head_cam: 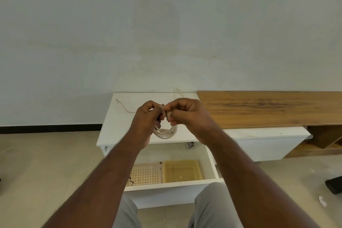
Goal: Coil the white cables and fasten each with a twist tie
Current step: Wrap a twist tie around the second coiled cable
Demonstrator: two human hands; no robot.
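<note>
A coiled white cable (pixel 165 134) hangs in the air above the white cabinet top (pixel 118 127), its loops showing below my hands. My left hand (pixel 148 116) grips the top of the coil with curled fingers. My right hand (pixel 187 113) pinches a small dark twist tie (pixel 165 112) at the coil's top, right against my left fingers. A second white cable (pixel 125 107) lies loose on the cabinet top behind my hands, with another loop (pixel 178 93) near the wall.
Below my arms an open white drawer (pixel 212 163) holds a yellow plastic tray (pixel 182 170) and a perforated basket (pixel 146 173) with a cable end in it. A wooden shelf top (pixel 273 109) runs to the right. My knees show at the bottom.
</note>
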